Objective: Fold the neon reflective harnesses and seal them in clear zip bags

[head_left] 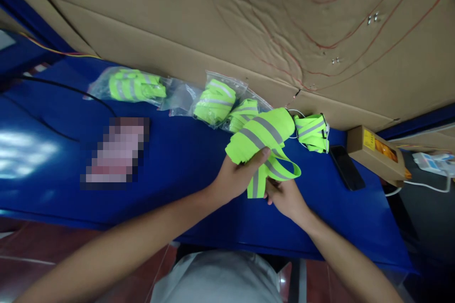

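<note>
- There were two hands, a left hand (241, 173) and a right hand (286, 195).
- Five bright green strap bundles showed in all: one held bundle (261, 132) between the hands, three bagged bundles (215, 102), and one loose bundle (310, 132) outside the bags.
- At least three clear bags (182, 96) lay along the back; their overlapping edges hid the exact number.
- One black phone (346, 168) lay at the right.
- There was one small cardboard box (359, 144).
- Four small metal pins (376, 17) showed, in two pairs.
- Several red wires (378, 29) ran above, too faint to count.
- There was one blue surface (192, 161).
</note>
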`<action>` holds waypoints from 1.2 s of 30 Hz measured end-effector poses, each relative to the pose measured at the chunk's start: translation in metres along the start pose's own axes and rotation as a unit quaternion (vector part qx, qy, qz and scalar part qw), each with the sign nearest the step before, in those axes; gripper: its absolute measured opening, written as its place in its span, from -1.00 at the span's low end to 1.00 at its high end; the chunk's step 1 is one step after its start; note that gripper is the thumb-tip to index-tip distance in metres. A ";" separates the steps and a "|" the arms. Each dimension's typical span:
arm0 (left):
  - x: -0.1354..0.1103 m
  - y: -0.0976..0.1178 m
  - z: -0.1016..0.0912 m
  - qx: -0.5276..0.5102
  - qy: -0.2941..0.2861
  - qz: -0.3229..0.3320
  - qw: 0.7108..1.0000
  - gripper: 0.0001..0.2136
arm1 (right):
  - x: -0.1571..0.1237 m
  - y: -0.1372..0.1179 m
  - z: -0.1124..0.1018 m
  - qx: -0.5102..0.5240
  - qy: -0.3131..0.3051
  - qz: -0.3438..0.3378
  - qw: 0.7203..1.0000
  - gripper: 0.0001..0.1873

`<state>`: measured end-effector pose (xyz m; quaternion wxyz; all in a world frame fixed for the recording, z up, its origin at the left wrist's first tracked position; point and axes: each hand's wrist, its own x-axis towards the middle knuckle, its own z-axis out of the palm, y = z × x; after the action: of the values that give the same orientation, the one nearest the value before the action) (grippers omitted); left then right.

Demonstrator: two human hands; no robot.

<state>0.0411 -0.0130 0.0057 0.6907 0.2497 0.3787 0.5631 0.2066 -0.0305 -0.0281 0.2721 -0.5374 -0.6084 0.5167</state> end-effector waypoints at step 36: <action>0.007 -0.002 -0.006 0.013 0.014 0.004 1.000 -0.56 | 0.003 -0.017 -0.011 0.075 -0.020 0.065 0.995 -0.50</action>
<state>0.0380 -0.0069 -0.0008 0.6796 0.2519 0.3948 0.5646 0.2096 -0.0218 -0.0100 0.2656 -0.5437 -0.5367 0.5881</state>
